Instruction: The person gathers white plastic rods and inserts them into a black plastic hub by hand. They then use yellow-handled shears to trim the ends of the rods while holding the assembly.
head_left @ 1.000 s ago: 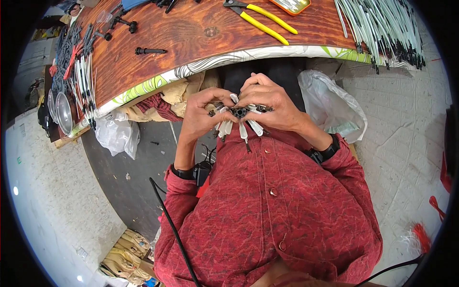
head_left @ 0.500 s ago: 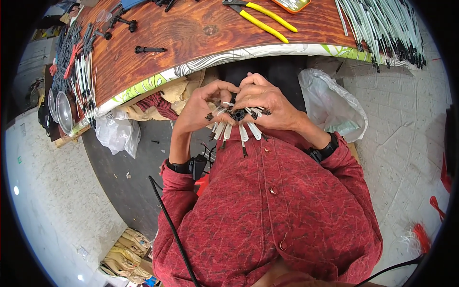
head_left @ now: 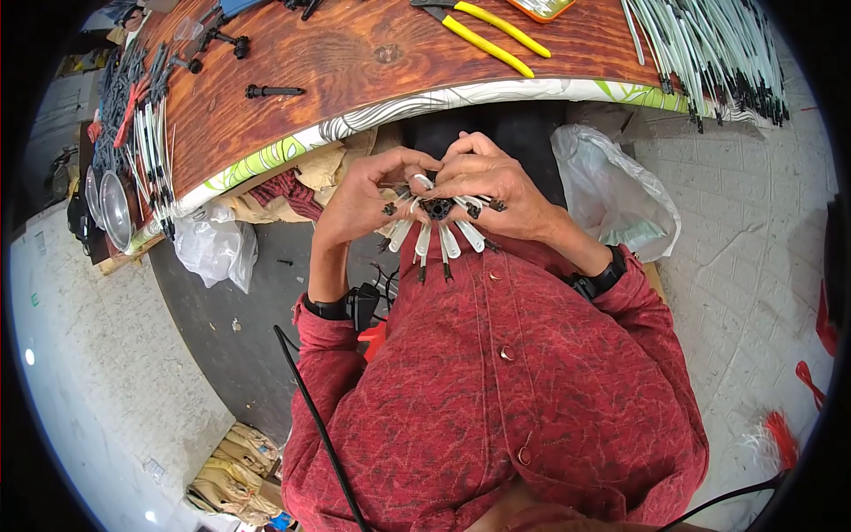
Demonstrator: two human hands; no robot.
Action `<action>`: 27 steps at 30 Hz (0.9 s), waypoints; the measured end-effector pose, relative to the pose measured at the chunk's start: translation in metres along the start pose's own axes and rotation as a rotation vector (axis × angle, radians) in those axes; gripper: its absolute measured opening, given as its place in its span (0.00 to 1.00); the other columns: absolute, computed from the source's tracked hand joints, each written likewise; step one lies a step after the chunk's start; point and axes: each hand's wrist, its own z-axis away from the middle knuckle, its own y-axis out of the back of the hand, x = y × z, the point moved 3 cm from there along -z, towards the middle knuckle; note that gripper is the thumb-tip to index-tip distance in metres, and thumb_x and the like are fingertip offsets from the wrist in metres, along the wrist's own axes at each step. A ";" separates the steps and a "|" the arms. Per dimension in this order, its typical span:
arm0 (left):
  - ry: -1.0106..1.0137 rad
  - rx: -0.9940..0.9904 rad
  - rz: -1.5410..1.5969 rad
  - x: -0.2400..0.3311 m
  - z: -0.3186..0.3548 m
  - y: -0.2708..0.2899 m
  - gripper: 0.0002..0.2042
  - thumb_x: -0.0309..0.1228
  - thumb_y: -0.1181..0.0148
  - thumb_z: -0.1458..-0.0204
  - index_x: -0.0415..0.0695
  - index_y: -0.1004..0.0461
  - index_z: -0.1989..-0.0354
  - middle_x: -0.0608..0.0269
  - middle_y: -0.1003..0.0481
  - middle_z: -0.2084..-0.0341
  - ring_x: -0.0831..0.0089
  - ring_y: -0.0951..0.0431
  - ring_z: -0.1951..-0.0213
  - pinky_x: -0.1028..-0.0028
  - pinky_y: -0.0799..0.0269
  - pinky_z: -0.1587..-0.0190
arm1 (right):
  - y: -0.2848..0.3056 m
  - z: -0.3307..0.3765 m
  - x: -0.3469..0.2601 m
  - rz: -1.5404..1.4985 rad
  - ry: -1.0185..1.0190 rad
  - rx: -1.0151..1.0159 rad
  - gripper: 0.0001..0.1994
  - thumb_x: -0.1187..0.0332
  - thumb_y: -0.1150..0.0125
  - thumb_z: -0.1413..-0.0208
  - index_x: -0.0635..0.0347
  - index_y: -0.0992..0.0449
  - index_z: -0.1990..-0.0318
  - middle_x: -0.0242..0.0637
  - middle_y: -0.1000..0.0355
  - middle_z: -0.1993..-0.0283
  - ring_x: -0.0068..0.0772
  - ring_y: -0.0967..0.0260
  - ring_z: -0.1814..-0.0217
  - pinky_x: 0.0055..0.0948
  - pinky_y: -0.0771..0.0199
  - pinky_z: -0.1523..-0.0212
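Between my two hands, in front of my chest, is a round black hub [head_left: 438, 209] with several white ribs [head_left: 448, 241] fanning out from it, dark at their tips. My left hand [head_left: 365, 197] is closed around the hub's left side, thumb and fingers pinching near a small white piece on top. My right hand [head_left: 496, 188] grips from the other side, its fingers bent over the top and the thumb by the hub. Ribs stick out beneath and beside both hands. The fingers partly hide where the ribs join the hub.
Ahead is a wooden table [head_left: 346, 62] with yellow-handled pliers [head_left: 487, 39], a black rod-like part [head_left: 275, 91] and a large bundle of pale ribs [head_left: 709, 62] at right. More ribs [head_left: 152, 155] lie at left. A plastic bag [head_left: 616, 191] hangs open right of my hands.
The ribs below the hub have shifted and spread a little, their tips sitting slightly higher. Both hands keep nearly the same place and grip.
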 end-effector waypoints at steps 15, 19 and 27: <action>-0.241 0.074 -0.385 0.002 -0.005 0.003 0.42 0.38 0.18 0.73 0.45 0.28 0.42 0.60 0.33 0.46 0.63 0.32 0.44 0.67 0.33 0.45 | -0.001 -0.002 -0.002 0.024 0.032 -0.008 0.18 0.73 0.31 0.61 0.55 0.16 0.56 0.30 0.24 0.59 0.38 0.34 0.49 0.39 0.35 0.43; -0.243 0.031 -0.323 -0.002 -0.010 0.001 0.44 0.40 0.18 0.72 0.43 0.30 0.40 0.57 0.35 0.41 0.62 0.36 0.38 0.65 0.39 0.39 | 0.002 -0.004 -0.003 -0.011 0.007 -0.035 0.19 0.75 0.33 0.62 0.55 0.16 0.57 0.31 0.24 0.59 0.39 0.34 0.49 0.39 0.35 0.43; -0.229 -0.030 -0.474 0.003 -0.021 0.002 0.48 0.39 0.17 0.77 0.47 0.31 0.39 0.58 0.34 0.42 0.59 0.35 0.38 0.62 0.37 0.37 | -0.003 -0.006 -0.003 0.005 0.054 -0.125 0.20 0.72 0.26 0.66 0.51 0.16 0.58 0.30 0.25 0.59 0.39 0.34 0.48 0.37 0.30 0.46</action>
